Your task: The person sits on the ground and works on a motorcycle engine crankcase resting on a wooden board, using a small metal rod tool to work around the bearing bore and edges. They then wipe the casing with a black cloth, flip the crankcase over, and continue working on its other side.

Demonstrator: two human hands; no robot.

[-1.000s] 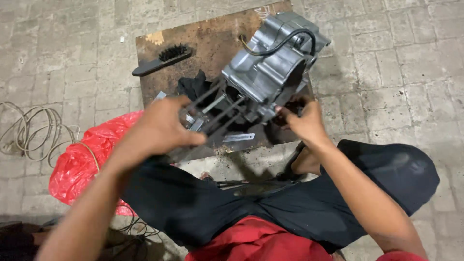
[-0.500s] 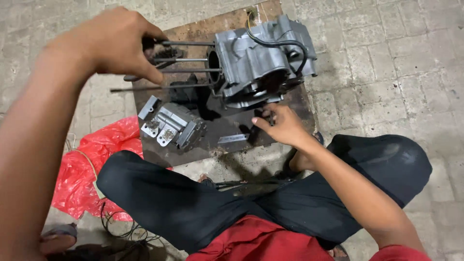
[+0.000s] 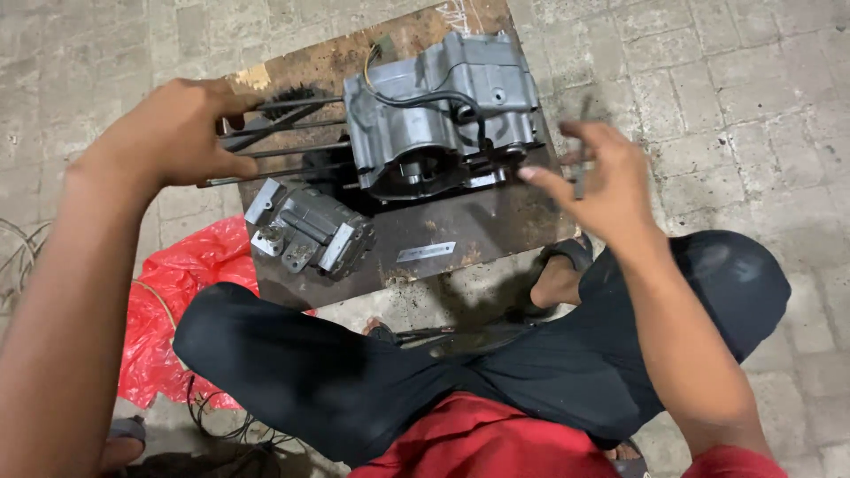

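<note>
Floor was grey paving blocks (image 3: pixel 726 80), matte, dirty joints, outdoor-looking; work surface was a rusty brown flat metal plate (image 3: pixel 496 226) laid straight on the floor, stained and blotchy, no table. Person sat cross-legged at its near edge in black trousers (image 3: pixel 372 372) and a red top (image 3: pixel 478 443), a sandal (image 3: pixel 567 257) showing beside the plate.

On the plate: grey cast-metal engine crankcase (image 3: pixel 443 111), lumpy ribbed casting, dull finish, a black cable (image 3: pixel 434 97) looped over its top. Four long thin dark steel studs (image 3: pixel 292 146) ran out of its left side, roughly parallel. Left hand (image 3: pixel 173 133) was closed around the free ends of those studs, thumb under, fingers over.

Just in front of the studs lay a grey finned metal cylinder block (image 3: pixel 310 232), boxy, lying on its side, apart from the crankcase. A small flat silver metal strip (image 3: pixel 427 252) lay nearer the plate's front edge. Black bristle brush (image 3: pixel 288 97) was partly hidden behind the studs.

Right hand (image 3: pixel 593 173) hovered above the plate's right edge, motion-blurred, fingers loosely curled round a thin grey metal tool (image 3: pixel 582 159); kind of tool could not be told.

Crumpled red plastic bag (image 3: pixel 190 274) lay on the floor left of the plate, glossy, with thin wire (image 3: pixel 18 257) coiled further left
</note>
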